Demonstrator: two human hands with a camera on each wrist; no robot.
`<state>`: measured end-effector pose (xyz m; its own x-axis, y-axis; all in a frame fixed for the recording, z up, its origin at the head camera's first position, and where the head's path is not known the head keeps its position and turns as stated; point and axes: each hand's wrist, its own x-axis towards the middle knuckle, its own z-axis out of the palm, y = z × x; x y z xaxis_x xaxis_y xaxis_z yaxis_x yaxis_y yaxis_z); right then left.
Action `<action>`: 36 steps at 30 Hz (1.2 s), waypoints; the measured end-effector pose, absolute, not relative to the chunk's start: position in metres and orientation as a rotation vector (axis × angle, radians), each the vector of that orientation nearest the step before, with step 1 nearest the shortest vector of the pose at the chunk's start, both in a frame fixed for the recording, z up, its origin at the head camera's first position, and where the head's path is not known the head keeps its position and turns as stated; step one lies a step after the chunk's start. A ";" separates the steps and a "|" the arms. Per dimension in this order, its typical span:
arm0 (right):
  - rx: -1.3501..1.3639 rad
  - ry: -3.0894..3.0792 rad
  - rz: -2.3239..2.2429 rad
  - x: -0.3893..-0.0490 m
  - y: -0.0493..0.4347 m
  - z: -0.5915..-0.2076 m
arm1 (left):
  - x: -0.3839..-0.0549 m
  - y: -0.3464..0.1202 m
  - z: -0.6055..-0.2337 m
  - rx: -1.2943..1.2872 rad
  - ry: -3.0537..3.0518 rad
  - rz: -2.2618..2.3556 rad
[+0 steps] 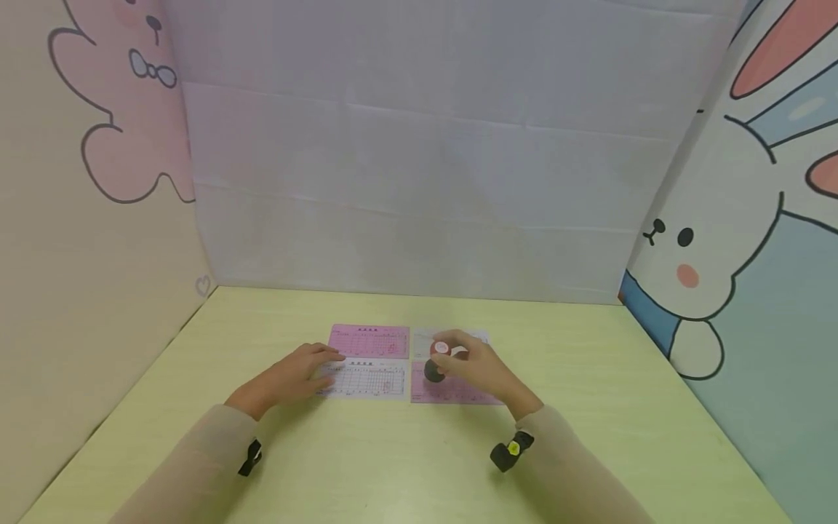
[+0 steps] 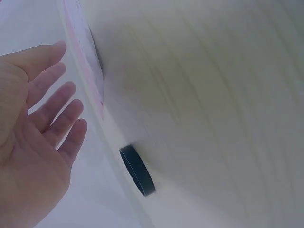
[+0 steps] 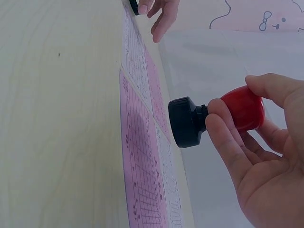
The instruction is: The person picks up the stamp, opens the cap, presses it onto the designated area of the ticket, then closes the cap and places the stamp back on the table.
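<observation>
My right hand (image 1: 474,364) holds a stamp by its red knob (image 3: 243,108), thumb and fingers around it. The stamp's black base (image 3: 184,122) appears raised off the paper, over the left part of the lower right pink slip (image 1: 458,389). Fingers spread, my left hand (image 1: 297,375) is at the left edge of the lower left white slip (image 1: 366,380); whether it presses is unclear. Behind lie an upper left pink slip (image 1: 369,342) and a partly hidden upper right white slip (image 1: 482,335). Red marks show on both left slips.
A dark round cap-like piece (image 2: 137,171) sits on the table near my left hand in the left wrist view. The pale wood table (image 1: 406,466) meets a white sheet (image 1: 406,160) behind. Cartoon-printed panels stand left and right. Black devices (image 1: 512,451) are on my wrists.
</observation>
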<state>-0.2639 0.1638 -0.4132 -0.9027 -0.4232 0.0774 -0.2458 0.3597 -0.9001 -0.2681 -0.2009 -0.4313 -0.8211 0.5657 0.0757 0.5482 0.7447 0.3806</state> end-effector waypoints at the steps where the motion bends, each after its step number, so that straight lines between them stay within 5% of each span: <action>1: -0.600 2.446 -1.582 -0.264 0.166 -0.414 | -0.269 -0.198 -0.431 0.933 2.892 0.615; 36: -0.467 2.595 -1.537 -0.247 0.234 -0.419 | -0.273 -0.083 -0.440 1.084 2.785 0.669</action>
<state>-0.2470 0.2343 -0.4194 -0.9493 -0.3046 0.0778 -0.2147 0.4472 -0.8683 -0.2734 -0.0826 -0.4397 -0.7469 0.6598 0.0827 0.6253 0.6547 0.4247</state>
